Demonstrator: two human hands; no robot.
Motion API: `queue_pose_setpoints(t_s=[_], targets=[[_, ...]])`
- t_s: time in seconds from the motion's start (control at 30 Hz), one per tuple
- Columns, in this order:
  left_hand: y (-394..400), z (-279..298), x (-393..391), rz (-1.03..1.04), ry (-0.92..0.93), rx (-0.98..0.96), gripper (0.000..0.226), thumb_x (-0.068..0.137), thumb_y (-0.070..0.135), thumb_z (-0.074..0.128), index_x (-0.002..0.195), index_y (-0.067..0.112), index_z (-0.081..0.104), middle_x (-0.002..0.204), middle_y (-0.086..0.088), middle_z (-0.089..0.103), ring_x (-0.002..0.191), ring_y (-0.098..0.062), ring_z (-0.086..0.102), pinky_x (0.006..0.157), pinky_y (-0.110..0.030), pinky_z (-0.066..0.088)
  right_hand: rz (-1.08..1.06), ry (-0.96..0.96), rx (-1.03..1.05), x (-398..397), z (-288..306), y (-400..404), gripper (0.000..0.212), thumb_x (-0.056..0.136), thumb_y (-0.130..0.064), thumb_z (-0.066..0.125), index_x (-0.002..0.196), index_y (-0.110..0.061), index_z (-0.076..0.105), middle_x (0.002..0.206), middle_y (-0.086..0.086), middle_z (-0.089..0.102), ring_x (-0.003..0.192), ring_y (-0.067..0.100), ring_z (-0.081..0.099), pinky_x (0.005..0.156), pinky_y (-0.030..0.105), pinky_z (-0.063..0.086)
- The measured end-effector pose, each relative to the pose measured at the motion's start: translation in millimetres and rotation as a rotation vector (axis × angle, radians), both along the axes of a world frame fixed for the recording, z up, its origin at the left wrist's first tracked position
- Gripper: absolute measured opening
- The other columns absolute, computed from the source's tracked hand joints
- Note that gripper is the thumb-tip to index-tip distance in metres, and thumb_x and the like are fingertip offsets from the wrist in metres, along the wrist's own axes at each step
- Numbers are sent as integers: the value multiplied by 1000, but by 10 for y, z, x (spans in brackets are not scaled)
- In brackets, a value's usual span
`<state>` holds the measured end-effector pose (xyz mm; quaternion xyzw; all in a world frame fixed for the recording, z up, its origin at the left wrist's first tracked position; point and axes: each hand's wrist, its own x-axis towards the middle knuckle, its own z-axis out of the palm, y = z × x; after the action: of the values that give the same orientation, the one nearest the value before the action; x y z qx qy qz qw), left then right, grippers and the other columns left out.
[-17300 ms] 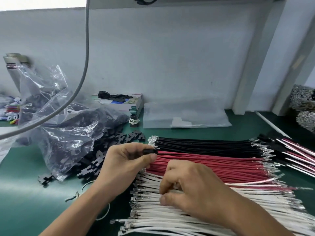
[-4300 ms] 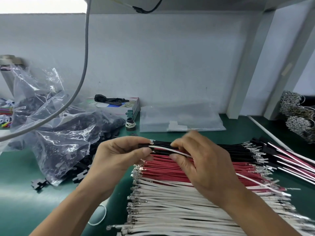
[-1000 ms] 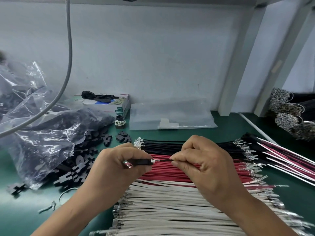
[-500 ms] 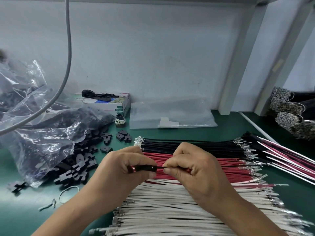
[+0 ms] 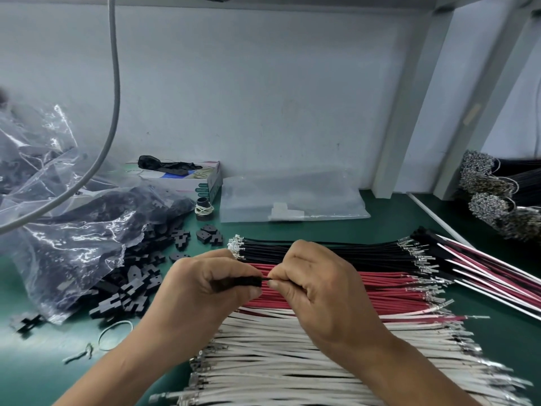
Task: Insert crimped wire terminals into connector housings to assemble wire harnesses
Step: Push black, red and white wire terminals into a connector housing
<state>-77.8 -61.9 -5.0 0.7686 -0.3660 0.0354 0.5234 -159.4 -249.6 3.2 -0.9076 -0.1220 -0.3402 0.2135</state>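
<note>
Left hand (image 5: pixel 205 285) grips a black connector (image 5: pixel 248 281) above the red wires (image 5: pixel 380 291) on the counter (image 5: pixel 35 361). Right hand (image 5: pixel 319 285) pinches a thin wire (image 5: pixel 267 278), seemingly black, at the connector's end. Black wires (image 5: pixel 322 253) and white wires (image 5: pixel 292 347) lie alongside.

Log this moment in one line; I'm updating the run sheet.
left hand: grips black housing | right hand: pinches wire at housing | stage: inserting
</note>
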Motion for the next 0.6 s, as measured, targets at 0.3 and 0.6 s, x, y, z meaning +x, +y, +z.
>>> queue_pose_setpoints(t_s=[0.3,0.6], targets=[[66,17,141,130,274,-281,29,71,27,81,99,35,81,79,-5,78,60,-9,66,57,-15,53,-136,-50,-250,48,-59,-78,4,91,-18,73,94,-20,74,88,-8,60,81,16,53,62,33,49],[95,31,173,124,435,-323,26,76,15,82,98,28,83,83,-15,77,61,-14,65,56,-20,55,-151,193,-115,128,-162,-11,7,90,-34,72,97,-34,75,85,-18,52,87,4,49,74,26,48]])
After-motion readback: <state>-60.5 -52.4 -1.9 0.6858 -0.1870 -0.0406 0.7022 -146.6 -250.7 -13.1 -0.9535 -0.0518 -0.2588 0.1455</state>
